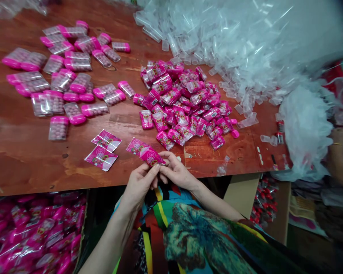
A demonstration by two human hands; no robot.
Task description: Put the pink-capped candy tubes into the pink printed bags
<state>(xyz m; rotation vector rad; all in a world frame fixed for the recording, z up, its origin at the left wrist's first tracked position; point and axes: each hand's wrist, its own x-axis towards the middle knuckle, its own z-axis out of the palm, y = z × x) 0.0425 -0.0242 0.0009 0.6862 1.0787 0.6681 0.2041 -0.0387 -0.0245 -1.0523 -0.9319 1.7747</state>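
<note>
My left hand point(138, 184) and my right hand point(177, 173) meet at the table's front edge. Between their fingertips they pinch a pink printed label sleeve point(150, 156). Just behind it, a similar label point(135, 146) lies on the wood, partly covered. Two more flat labels, one upper point(108, 140) and one lower point(101, 158), overlap to the left. Small clear containers of pale pink candies with bright pink caps point(58, 128) are spread over the left side. Beyond my hands rises a pile of label-wrapped candy containers point(181, 108).
Clear empty plastic containers point(200, 42) are heaped at the back right of the brown table point(125, 171). A white plastic bag point(303, 129) hangs at the right edge, near another person's arm point(341, 152). Below are a box of pink packs point(31, 236) and an open carton point(241, 192).
</note>
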